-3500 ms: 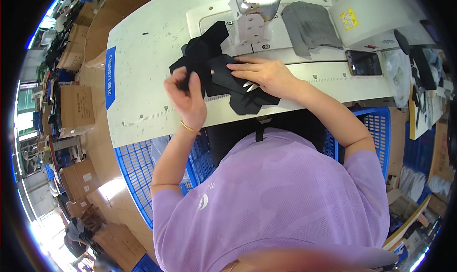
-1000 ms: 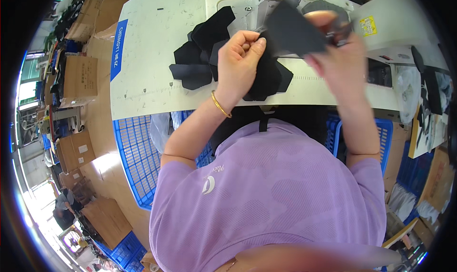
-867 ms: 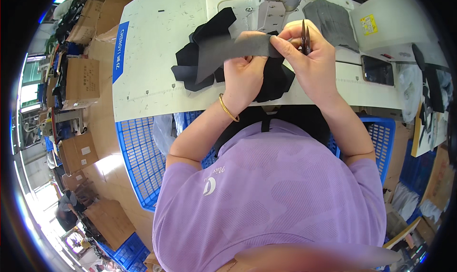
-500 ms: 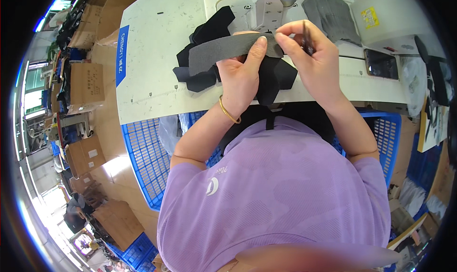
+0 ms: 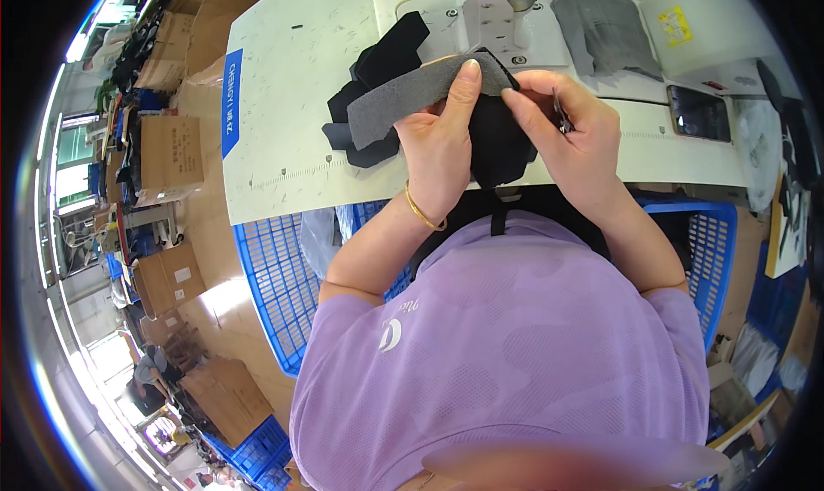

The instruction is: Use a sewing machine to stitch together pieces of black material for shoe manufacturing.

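Head view: both my hands are up over the white table (image 5: pixel 283 96), between its near edge and the sewing machine (image 5: pixel 493 19). My left hand (image 5: pixel 439 143) is closed on a grey strip (image 5: pixel 399 103), thumb pressed flat on top, other fingers mostly hidden underneath. Strip's long end points toward the table's left edge and drops slightly. My right hand (image 5: pixel 562 126) has thumb and forefinger pinched nearly together at the strip's right end, where a black border shows; small dark snips (image 5: pixel 562 113) sit tucked in the same hand, blades' state I can't tell. Black piece (image 5: pixel 498 148) just under my hands, reaching the near edge. Pile of black pieces (image 5: pixel 390 53) left of that, partly covered by the strip, well in from the left edge. Grey stack (image 5: pixel 605 32) right of the machine; phone (image 5: pixel 699 113) toward the near right corner. Blue baskets (image 5: pixel 279 276) below the near edge, both sides of me. Gold bracelet (image 5: pixel 418 208) on my left wrist.
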Motion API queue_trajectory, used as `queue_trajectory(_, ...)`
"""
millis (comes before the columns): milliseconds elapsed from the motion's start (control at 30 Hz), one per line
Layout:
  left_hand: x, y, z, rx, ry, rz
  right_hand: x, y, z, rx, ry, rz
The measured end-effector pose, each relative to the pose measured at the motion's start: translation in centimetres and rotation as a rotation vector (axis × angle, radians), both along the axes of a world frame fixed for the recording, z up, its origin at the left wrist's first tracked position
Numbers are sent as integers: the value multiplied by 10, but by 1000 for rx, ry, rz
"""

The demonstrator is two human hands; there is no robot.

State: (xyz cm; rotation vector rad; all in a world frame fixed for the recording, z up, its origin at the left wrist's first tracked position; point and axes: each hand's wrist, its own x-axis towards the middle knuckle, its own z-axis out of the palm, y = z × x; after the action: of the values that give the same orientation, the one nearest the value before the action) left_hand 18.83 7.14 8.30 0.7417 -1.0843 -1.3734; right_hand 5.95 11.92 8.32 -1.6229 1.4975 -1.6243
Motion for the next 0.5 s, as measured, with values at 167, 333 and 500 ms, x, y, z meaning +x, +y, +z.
queue_trajectory(167,2,4,5,110,35,-33,0,-2,-2,-65,61,-36)
queue_trajectory(333,2,9,10,207,49,-37,2,2,6,122,-130,-4)
queue_trajectory(500,4,7,8,294,90,-66,3,2,6,148,-212,4)
